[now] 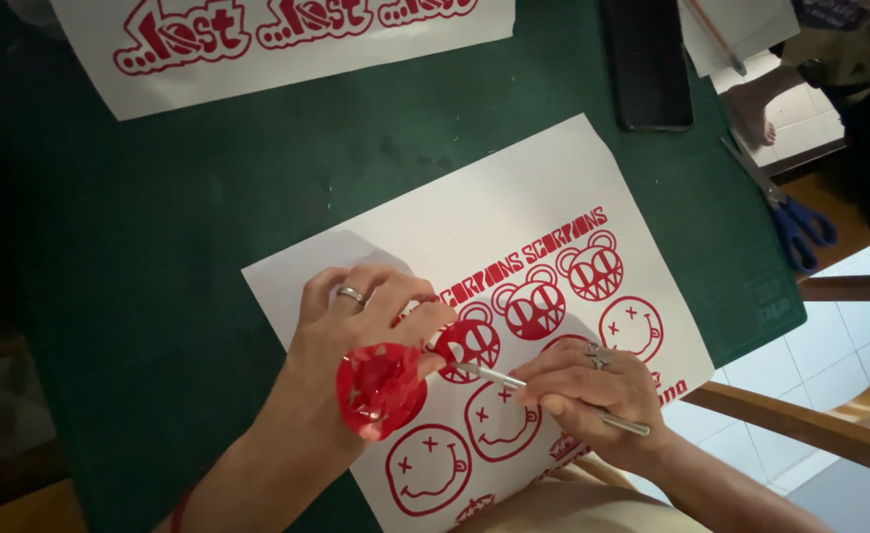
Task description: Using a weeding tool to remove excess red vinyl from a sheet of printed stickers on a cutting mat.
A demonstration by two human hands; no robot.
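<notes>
A white sheet (474,212) printed with red vinyl bear heads and smiley faces lies on the green cutting mat (158,247). My left hand (356,316), a ring on one finger, presses flat on the sheet beside a red bear head (469,341). A crumpled scrap of red vinyl (380,390) sticks to the back of that hand near the wrist. My right hand (593,390), also ringed, grips a thin silver craft knife (553,393) like a pen. Its tip touches the red bear head by my left fingertips.
A second white sheet with red lettering (287,49) lies at the mat's far edge. A dark phone (649,64) rests at the top right. Blue-handled scissors (795,222) sit on the mat's right edge. Wooden chair parts (810,424) and tiled floor lie to the right.
</notes>
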